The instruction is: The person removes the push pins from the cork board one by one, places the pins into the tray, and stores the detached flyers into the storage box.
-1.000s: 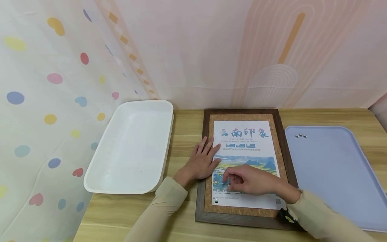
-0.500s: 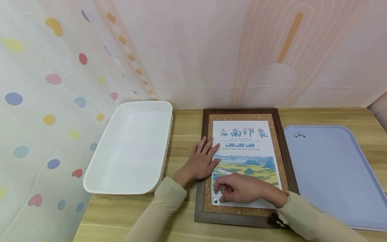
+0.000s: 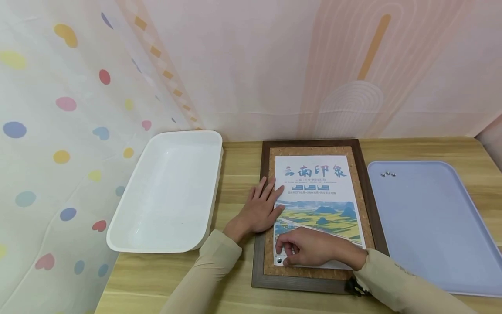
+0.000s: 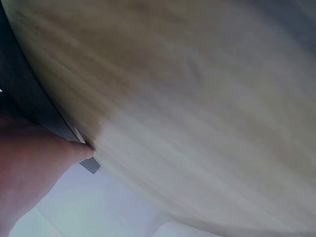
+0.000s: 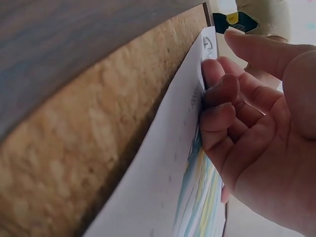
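A printed poster (image 3: 317, 174) lies on a wood-framed cork board (image 3: 310, 273). At its lower left corner is a silver thumbtack (image 3: 279, 260), seen also as a small round tack (image 5: 207, 45) in the right wrist view. My left hand (image 3: 259, 211) rests flat, fingers spread, across the frame's left side and the poster's edge. My right hand (image 3: 313, 247) is over the poster's lower left, fingers loosely bent. Its thumb and index finger stand apart on either side of the tack, holding nothing. In the left wrist view only part of the left hand (image 4: 39, 163) shows.
On the right is a lavender tray (image 3: 435, 226) with several silver tacks (image 3: 388, 174) near its far left corner. A deep white tub (image 3: 168, 196) stands left of the board. A patterned cloth backdrop (image 3: 255, 78) rises behind the wooden table (image 3: 239, 165).
My right hand has moved left and down over the poster, from its middle to the tack at the lower left corner. The left hand stays in place.
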`<action>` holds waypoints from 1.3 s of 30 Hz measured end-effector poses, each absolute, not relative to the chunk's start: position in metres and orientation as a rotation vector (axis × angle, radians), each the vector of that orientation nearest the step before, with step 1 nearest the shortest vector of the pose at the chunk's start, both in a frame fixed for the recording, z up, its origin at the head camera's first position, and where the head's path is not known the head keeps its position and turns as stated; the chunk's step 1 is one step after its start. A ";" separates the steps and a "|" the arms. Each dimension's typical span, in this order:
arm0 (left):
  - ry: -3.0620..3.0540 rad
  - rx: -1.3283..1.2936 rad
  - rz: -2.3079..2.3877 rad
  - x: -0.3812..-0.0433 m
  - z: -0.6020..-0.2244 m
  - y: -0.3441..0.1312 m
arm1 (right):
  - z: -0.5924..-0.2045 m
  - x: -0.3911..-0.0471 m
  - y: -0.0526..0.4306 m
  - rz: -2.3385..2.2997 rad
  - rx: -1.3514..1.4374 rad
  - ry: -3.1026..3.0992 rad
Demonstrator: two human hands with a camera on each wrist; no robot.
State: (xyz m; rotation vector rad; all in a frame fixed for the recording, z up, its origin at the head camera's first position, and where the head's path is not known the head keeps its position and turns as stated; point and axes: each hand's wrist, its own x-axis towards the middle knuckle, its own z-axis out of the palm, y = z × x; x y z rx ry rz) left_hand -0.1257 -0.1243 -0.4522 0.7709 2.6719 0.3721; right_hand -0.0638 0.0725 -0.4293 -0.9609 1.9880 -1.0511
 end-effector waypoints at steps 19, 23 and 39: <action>2.660 0.762 0.383 -0.127 -0.455 -0.125 | -0.434 -0.063 0.064 -1.006 -0.959 2.096; 2.657 0.762 0.382 -0.127 -0.455 -0.125 | -0.435 -0.063 0.063 -1.021 -0.955 2.131; 2.660 0.772 0.376 -0.127 -0.455 -0.125 | -0.436 -0.058 0.056 -1.041 -0.866 2.204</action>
